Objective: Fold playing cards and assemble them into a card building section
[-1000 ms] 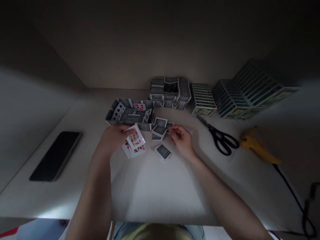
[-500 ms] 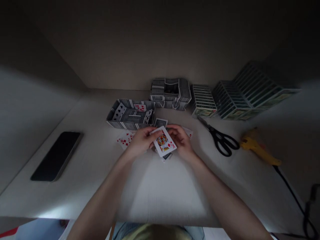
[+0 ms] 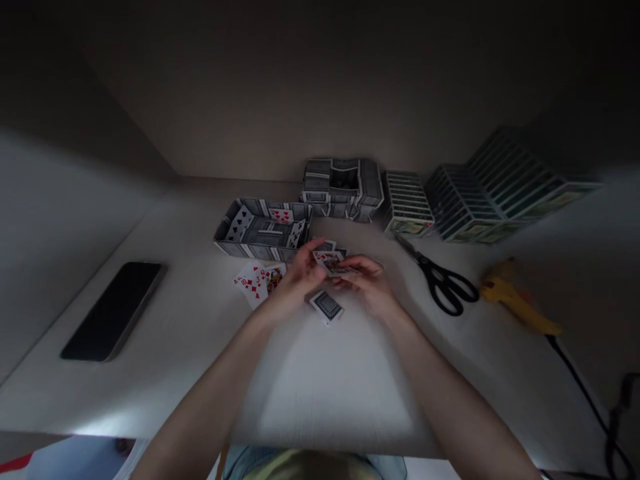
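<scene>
Between both hands is a face-up playing card (image 3: 330, 262) with a red-and-yellow court figure, tilted and partly covered by fingers. My left hand (image 3: 301, 275) pinches its left side. On its right side, the fingers of my right hand (image 3: 367, 280) close over the edge. Below the hands a face-down playing card (image 3: 327, 306) with a dark patterned back lies on the table. Left of my left hand several face-up red cards (image 3: 252, 283) lie overlapped. Just behind sits an open tray (image 3: 240, 248) built from cards, with card faces showing inside.
At the back stands a vehicle-like model (image 3: 316, 185) made of cards. To its right are stacked card boxes (image 3: 407, 200). Black scissors (image 3: 445, 283) and a yellow glue gun (image 3: 520, 303) with a cord lie at the right. A phone (image 3: 113, 310) rests at the left.
The held king of diamonds has been lifted away from me and tipped flatter. Both hands moved slightly forward, and the face-down card beneath shows more fully.
</scene>
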`<state>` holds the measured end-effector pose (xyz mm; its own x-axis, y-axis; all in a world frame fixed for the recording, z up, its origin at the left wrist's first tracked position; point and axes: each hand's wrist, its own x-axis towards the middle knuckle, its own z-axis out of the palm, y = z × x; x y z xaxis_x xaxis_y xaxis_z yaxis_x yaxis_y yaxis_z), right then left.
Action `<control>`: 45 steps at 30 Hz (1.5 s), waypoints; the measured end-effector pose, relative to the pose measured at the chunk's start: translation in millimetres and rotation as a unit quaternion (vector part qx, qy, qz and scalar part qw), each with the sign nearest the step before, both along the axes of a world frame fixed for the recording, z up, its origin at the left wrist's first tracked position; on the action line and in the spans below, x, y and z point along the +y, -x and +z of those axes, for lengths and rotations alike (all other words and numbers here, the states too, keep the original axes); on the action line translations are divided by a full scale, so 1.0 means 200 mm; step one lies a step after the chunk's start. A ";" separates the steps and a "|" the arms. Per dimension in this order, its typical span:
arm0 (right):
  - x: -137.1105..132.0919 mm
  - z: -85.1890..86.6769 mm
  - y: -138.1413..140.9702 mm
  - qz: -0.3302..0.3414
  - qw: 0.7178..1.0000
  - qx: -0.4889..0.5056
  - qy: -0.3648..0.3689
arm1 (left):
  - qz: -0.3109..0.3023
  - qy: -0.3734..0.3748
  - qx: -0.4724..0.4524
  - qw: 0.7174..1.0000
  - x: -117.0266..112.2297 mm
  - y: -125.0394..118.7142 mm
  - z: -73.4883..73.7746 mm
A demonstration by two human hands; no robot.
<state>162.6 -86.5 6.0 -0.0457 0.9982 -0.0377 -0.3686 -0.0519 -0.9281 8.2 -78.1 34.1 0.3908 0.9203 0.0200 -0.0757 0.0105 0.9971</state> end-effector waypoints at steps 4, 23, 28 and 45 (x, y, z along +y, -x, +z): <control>0.01 -0.01 -0.02 -0.009 1.000 0.001 -0.001 | 0.006 -0.068 0.054 0.996 -0.05 -0.05 -0.01; 0.01 0.01 0.00 0.073 0.997 0.021 -0.033 | 0.147 0.021 -0.105 0.983 -0.03 -0.10 -0.02; 0.01 0.01 0.01 0.087 0.996 0.019 -0.014 | 0.179 0.016 -0.044 0.983 -0.03 -0.09 -0.01; -0.01 0.02 0.01 0.143 0.989 -0.021 0.041 | 0.139 -0.163 0.172 0.961 -0.04 -0.06 -0.05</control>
<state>160.2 -88.7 10.1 -0.3215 0.9385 -0.1263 -0.2894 -0.2244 -0.9305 20.9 -85.1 24.3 0.1663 0.9566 0.2393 0.3045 -0.2806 0.9102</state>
